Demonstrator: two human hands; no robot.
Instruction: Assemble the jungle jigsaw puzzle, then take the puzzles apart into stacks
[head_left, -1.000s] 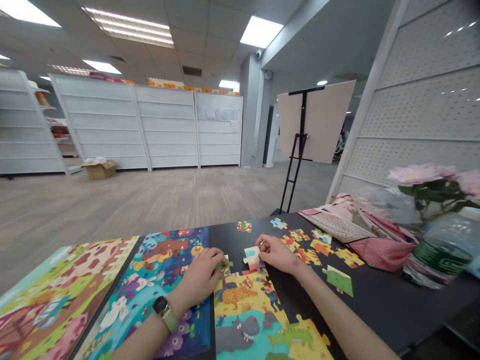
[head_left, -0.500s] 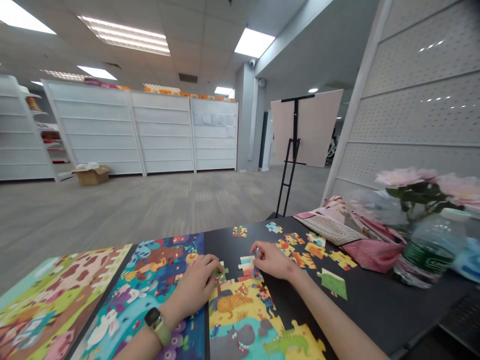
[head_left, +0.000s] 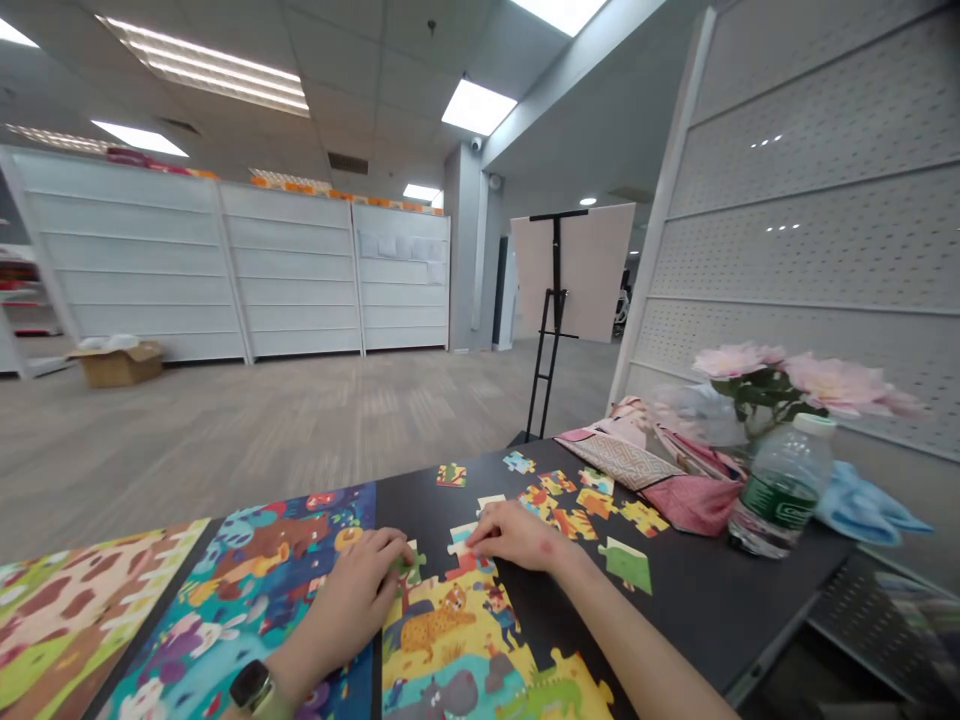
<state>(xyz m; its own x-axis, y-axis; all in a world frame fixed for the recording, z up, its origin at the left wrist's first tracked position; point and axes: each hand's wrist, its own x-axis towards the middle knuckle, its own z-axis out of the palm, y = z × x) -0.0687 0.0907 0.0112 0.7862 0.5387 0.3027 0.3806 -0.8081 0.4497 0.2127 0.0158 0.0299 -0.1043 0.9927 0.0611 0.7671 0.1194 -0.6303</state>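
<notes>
Part-built animal puzzle (head_left: pixel 442 632) is tended on dark worktop (head_left: pixel 694 605), its upper edge unfinished. Pale-and-red piece (head_left: pixel 459 544) is touched at that edge by right hand (head_left: pixel 517 533), fingers drawn together; whether piece is pinched or pressed cannot be told. Green piece (head_left: pixel 413 563) is met by bent fingers of left hand (head_left: pixel 358 582); grip there cannot be told. Fitting of pale-and-red piece is apparently in hand; careful tab alignment, then light pressure, seems called for. Loose pieces (head_left: pixel 571 523) are scattered beyond right hand.

White shelving (head_left: pixel 296 270), grey floor (head_left: pixel 300 425), black easel (head_left: pixel 556 255), bright ceiling lights (head_left: pixel 478 107)
</notes>
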